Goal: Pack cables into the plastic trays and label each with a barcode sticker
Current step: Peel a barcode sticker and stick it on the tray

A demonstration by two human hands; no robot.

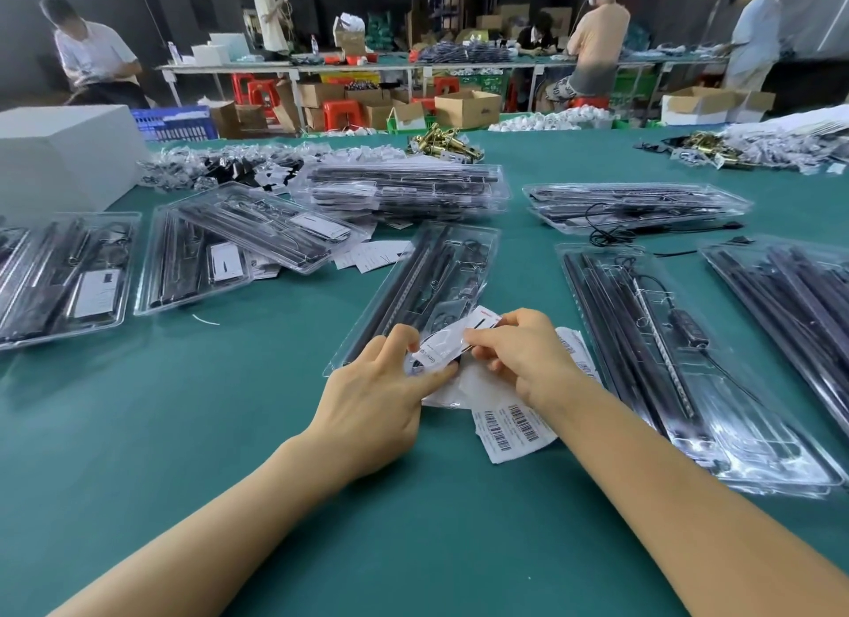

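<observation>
I am holding a small white paper card with black print point(452, 340) over the near end of a long clear plastic tray with black rods and cables inside point(429, 285). My left hand point(381, 396) is curling round the card's left end, with my pointing finger lying along its bottom edge. My right hand point(523, 354) is pinching the card's middle between thumb and fingers. The card is tilting up to the right.

Under my hands a clear little bag with white paper point(464, 386) is lying at the tray's near edge. Just beside it, a white sheet of barcode stickers point(512, 426) is poking out from under my right wrist.

The tray is sitting on a green cloth table point(183, 432). On the left of my hands and toward me, the green cloth is showing wide and bare. On my right, another long clear tray of black rods point(680, 354) is lying close by, with only a thin strip of green between it and the stickers. Farther left, more filled clear trays point(69, 276) are lying side by side. A big white foam box point(64, 152) is sitting at the far left edge.
</observation>
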